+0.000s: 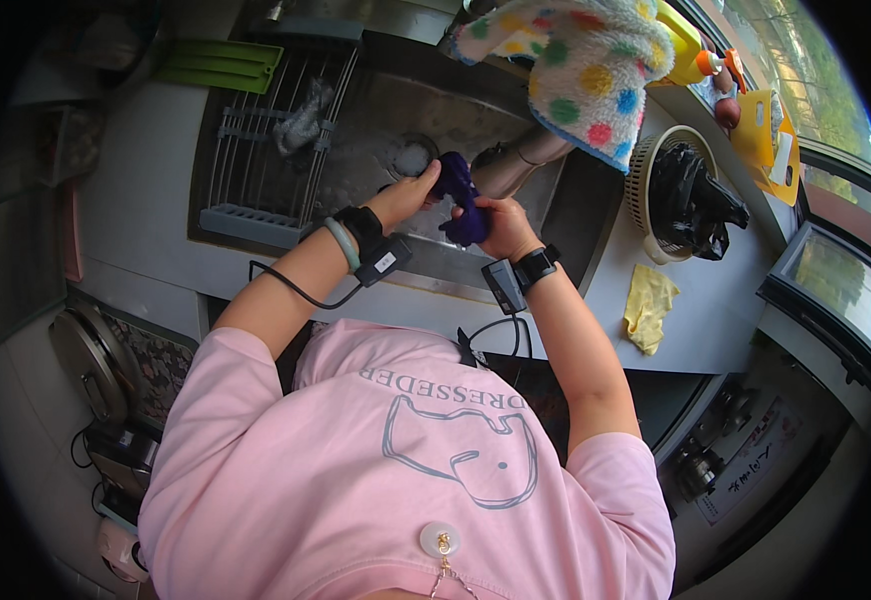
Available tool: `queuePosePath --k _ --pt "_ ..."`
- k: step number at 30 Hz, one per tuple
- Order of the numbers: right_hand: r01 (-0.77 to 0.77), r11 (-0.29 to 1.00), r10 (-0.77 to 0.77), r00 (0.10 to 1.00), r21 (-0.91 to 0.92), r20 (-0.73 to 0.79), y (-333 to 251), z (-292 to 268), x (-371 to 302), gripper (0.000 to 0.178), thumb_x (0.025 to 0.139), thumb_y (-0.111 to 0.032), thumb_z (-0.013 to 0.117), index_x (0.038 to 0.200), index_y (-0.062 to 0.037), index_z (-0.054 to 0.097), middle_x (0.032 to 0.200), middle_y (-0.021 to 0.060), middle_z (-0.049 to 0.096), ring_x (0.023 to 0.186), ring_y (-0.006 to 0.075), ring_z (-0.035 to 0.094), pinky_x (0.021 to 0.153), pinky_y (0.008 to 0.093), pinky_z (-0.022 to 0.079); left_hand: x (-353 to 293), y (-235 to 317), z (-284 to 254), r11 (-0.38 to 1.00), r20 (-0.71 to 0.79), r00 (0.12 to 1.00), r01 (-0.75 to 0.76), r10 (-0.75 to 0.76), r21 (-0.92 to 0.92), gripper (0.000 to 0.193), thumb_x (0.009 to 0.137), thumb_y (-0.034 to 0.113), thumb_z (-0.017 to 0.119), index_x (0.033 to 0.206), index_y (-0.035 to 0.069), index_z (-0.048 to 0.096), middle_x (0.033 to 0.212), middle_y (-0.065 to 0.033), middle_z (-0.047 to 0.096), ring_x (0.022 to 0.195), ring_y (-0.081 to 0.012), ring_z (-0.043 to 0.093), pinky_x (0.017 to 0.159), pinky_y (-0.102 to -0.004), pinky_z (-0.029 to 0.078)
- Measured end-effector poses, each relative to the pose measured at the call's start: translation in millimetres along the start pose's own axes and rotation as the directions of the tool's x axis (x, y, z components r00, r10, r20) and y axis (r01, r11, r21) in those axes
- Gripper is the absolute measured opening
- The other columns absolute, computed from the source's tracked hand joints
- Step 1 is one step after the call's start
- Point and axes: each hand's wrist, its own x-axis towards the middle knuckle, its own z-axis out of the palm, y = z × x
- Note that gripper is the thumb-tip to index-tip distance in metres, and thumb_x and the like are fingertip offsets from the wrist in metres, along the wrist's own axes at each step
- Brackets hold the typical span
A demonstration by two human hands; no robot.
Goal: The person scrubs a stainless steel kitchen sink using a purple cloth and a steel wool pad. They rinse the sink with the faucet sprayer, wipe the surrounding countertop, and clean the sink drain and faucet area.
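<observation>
Over the steel sink [376,110], both hands grip a dark purple cloth [468,222] that looks bunched and wet. My left hand [408,200] is closed on its left side, thumb raised along it. My right hand [509,228] pinches its right side. The metal faucet [528,160] reaches down just behind the cloth. Some fingers of each hand are hidden by the cloth. Beyond my left hand lies the round drain [413,157], with whitish foam or water on it.
A rack [256,228] holding a crumpled clear plastic bag [303,120] spans the sink's left side. A dotted towel [596,75] hangs near the faucet. On the right counter are a basket [641,190] with a black bag [691,200] and a yellow cloth [650,308].
</observation>
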Motion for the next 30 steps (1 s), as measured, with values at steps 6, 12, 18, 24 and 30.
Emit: queuePosePath --k 6,12,18,24,30 --pt "0.003 0.913 -0.073 0.985 -0.408 -0.154 -0.2 20.9 -5.2 0.038 0.094 -0.029 0.064 0.119 -0.0027 0.056 0.102 0.0043 0.062 0.079 0.0133 0.06 0.067 0.0283 0.049 -6.7 15.5 9.9 0.792 0.049 0.994 -0.045 0.094 -0.609 0.023 0.094 0.029 0.063 0.111 0.014 0.06 0.106 -0.0037 0.063 0.098 -0.0173 0.06 0.086 -0.0354 0.047" --pt "0.108 0.561 -0.326 0.94 -0.821 -0.099 -0.5 10.8 -1.5 0.033 0.092 -0.025 0.065 0.117 -0.0042 0.058 0.101 0.0015 0.063 0.093 0.0084 0.056 0.077 0.0251 0.045 -14.9 17.2 26.2 0.851 -0.077 0.993 -0.12 0.094 -0.511 0.039 0.087 0.013 0.071 0.122 0.009 0.052 0.109 -0.0037 0.06 0.099 -0.0149 0.059 0.082 -0.0321 0.05" --pt "0.309 0.94 -0.336 0.912 -0.145 -0.234 -7.0 -7.8 1.8 0.031 0.095 -0.024 0.056 0.12 -0.0054 0.058 0.115 0.0062 0.063 0.108 0.0184 0.06 0.096 0.0336 0.046 -23.7 29.7 1.4 0.989 -0.206 0.971 -0.137 0.125 -0.048 0.045 0.087 0.017 0.073 0.124 0.004 0.051 0.108 -0.0029 0.059 0.098 -0.0114 0.056 0.083 -0.0286 0.048" --pt "0.23 0.972 -0.219 0.96 0.045 -0.174 -23.8 -9.7 -3.2 0.033 0.097 -0.012 0.046 0.128 -0.0037 0.049 0.122 0.0112 0.06 0.112 0.0241 0.059 0.098 0.0394 0.047 -27.2 21.6 -22.6 0.889 0.052 0.9 -0.415 0.432 -0.196 0.043 0.092 0.011 0.064 0.132 0.005 0.049 0.109 -0.0011 0.057 0.098 -0.0075 0.053 0.087 -0.0221 0.043" --pt "0.217 0.975 -0.221 0.965 -0.043 -0.143 -24.7 -6.7 -6.2 0.037 0.099 -0.012 0.046 0.135 -0.007 0.044 0.13 0.0103 0.055 0.118 0.0239 0.056 0.1 0.0402 0.046 -33.2 23.2 -21.5 0.856 0.137 0.937 -0.227 0.322 -0.464 0.056 0.093 0.006 0.058 0.145 0.007 0.038 0.122 -0.003 0.053 0.101 -0.0088 0.054 0.089 -0.0258 0.046"
